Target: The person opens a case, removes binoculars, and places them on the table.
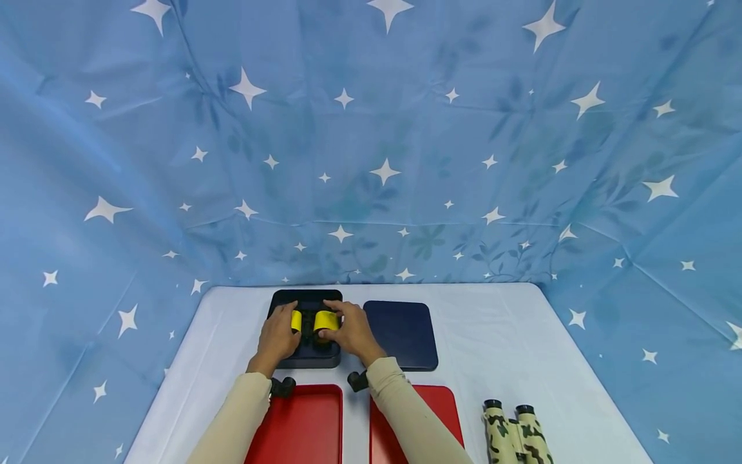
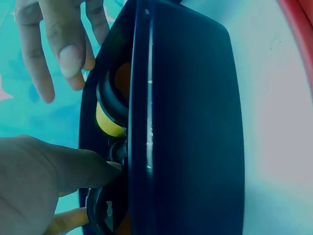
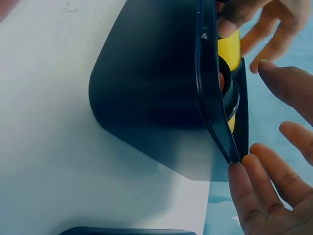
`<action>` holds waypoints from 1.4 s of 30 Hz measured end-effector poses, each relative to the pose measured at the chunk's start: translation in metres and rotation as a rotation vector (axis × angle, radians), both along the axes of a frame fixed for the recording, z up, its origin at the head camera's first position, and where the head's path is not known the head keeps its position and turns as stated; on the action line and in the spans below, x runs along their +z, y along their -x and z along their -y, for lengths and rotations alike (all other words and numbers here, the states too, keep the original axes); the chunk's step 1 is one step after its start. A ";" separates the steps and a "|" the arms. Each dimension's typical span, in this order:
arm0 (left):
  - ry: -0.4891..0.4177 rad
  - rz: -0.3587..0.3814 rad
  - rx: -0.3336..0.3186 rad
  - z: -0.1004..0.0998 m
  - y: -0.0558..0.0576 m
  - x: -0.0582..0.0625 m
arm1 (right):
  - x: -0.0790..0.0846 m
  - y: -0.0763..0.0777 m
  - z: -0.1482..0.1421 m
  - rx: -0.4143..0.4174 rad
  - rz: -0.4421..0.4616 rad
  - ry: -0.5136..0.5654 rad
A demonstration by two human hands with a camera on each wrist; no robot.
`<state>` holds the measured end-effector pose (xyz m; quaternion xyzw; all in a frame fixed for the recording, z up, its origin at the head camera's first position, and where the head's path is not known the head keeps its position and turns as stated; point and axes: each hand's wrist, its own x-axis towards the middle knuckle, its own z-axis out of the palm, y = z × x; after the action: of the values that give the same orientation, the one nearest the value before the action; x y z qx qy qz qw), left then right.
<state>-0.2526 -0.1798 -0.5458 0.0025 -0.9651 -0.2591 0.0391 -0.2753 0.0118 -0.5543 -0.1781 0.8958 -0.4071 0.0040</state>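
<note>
A pair of yellow and black binoculars [image 1: 326, 320] lies inside a deep black tray [image 1: 307, 362] at the back left of the table. My left hand [image 1: 278, 334] holds its left barrel; in the left wrist view the thumb [image 2: 93, 166] reaches between the barrels and a finger lies on the outer side. My right hand [image 1: 353, 332] is beside the right barrel. Its fingers are spread in the right wrist view, with fingertips [image 3: 238, 171] at the tray's rim and the thumb apart from the barrel. The tray walls hide the lower part of the binoculars.
A dark blue tray [image 1: 401, 335] lies right of the black one. Nearer are two red trays, one left [image 1: 307, 425] and one right [image 1: 431, 406], partly under my forearms. Camouflage binoculars [image 1: 516, 435] lie at the front right. A starry blue curtain [image 1: 371, 142] surrounds the white table [image 1: 487, 348].
</note>
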 end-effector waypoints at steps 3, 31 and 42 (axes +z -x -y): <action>0.004 -0.025 0.003 -0.001 0.000 0.004 | 0.001 0.001 0.000 0.000 -0.010 0.005; -0.080 -0.095 -0.023 0.012 -0.007 0.008 | -0.001 -0.003 0.002 -0.022 0.002 0.000; -0.114 -0.141 -0.011 0.016 -0.010 0.021 | 0.007 -0.003 0.000 -0.038 0.044 0.048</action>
<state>-0.2421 -0.1959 -0.5244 -0.0190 -0.9436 -0.3132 0.1053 -0.2722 0.0115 -0.5477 -0.1521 0.8887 -0.4324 0.0119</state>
